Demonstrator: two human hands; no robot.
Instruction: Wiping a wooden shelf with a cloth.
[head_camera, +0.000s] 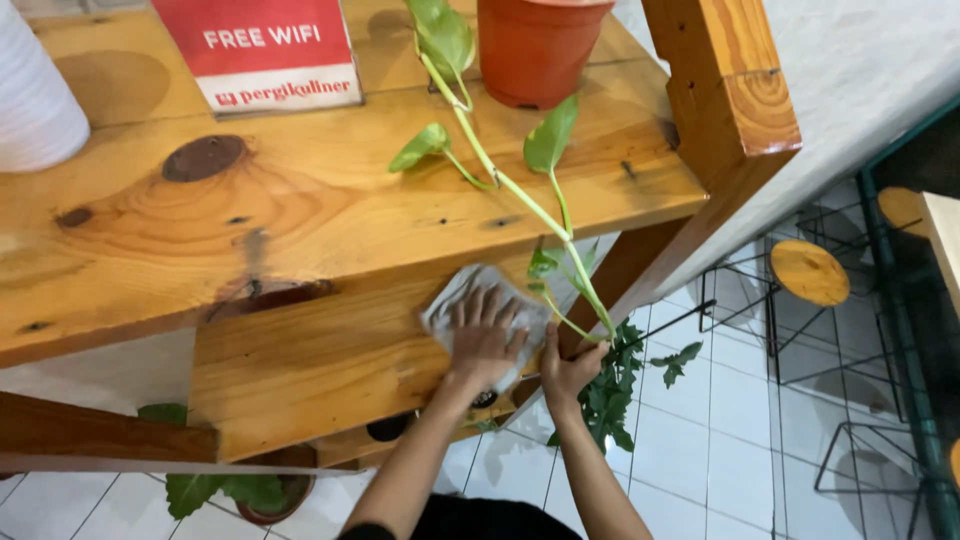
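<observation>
My left hand (486, 335) lies flat, fingers spread, on a grey cloth (455, 298) pressed against the lower wooden shelf (310, 365). Just to its right, my right hand (570, 372) closes around the trailing green vine (545, 215) that hangs down from the orange plant pot (538, 48) on the upper shelf (300, 210). The vine runs over the upper shelf's edge and its leafy end (610, 385) dangles below my right hand.
A red and white card sign (260, 50) and a white ribbed container (35, 95) stand on the upper shelf. A wooden post (730, 95) rises at the right. Below, a white tiled floor (740, 400), round wooden stools (808, 272) on black wire frames, and another potted plant (250, 492).
</observation>
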